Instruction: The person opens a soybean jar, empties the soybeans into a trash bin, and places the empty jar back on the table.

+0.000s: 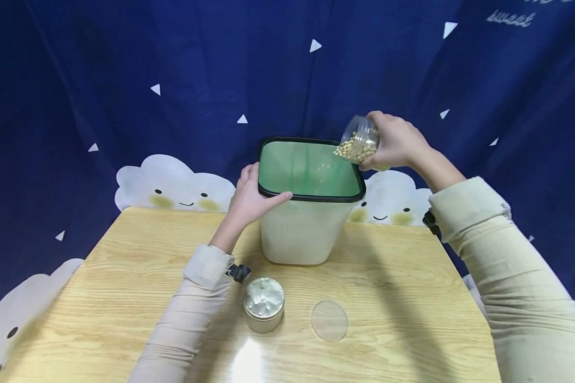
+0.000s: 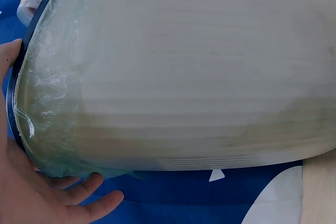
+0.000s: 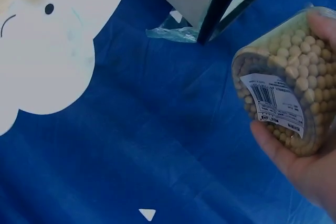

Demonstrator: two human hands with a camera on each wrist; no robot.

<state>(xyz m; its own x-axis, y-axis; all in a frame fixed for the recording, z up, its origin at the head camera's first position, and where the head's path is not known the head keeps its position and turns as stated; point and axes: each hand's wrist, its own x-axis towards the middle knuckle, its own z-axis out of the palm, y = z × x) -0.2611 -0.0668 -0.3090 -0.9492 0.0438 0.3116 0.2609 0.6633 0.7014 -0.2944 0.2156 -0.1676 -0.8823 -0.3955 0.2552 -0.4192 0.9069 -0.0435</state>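
My right hand (image 1: pixel 396 142) grips a clear plastic jar (image 3: pixel 270 45) of soybeans (image 1: pixel 356 149), tilted on its side above the right rim of a trash bin (image 1: pixel 297 229). Beans crowd the jar's mouth, which points left over the opening. A barcode label (image 3: pixel 276 103) shows on the jar's base in the right wrist view. My left hand (image 1: pixel 250 197) rests at the bin's front left corner, thumb along the black rim (image 1: pixel 311 198) and fingers loosely spread at the side. A green bag (image 1: pixel 292 165) lines the bin and folds over its rim.
On the wooden table (image 1: pixel 148 266), a round tin with a silvery foil top (image 1: pixel 264 299) stands near my left wrist. A clear round lid (image 1: pixel 329 320) lies flat to its right. Behind the bin hangs a blue curtain (image 1: pixel 196 69) with white triangles and clouds.
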